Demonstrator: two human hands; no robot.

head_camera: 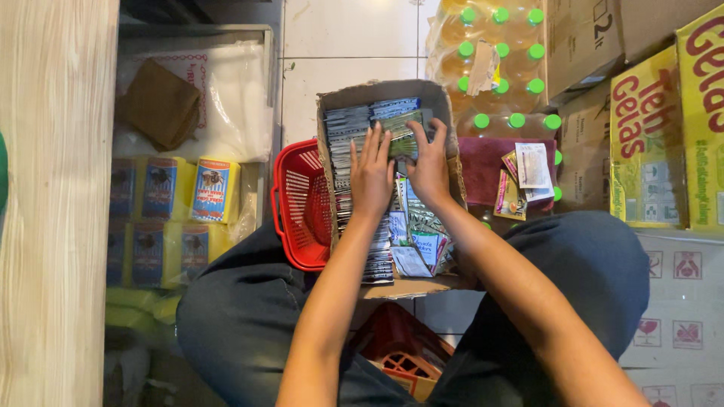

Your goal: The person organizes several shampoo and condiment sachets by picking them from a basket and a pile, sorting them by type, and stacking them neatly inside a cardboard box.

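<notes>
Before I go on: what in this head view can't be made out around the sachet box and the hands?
- Sachets under the left hand and right hand: covered by the palms.
- Whether either hand grips a sachet: fingertips hide it.
- Cardboard box near end: forearms block it.
- Red basket: its right side sits behind the box.
- Bottles: cut off by the top edge.

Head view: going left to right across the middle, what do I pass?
Wooden board → yellow packs → red basket → cardboard box of sachets, with left hand then right hand on them → maroon cloth → yellow cartons.
</notes>
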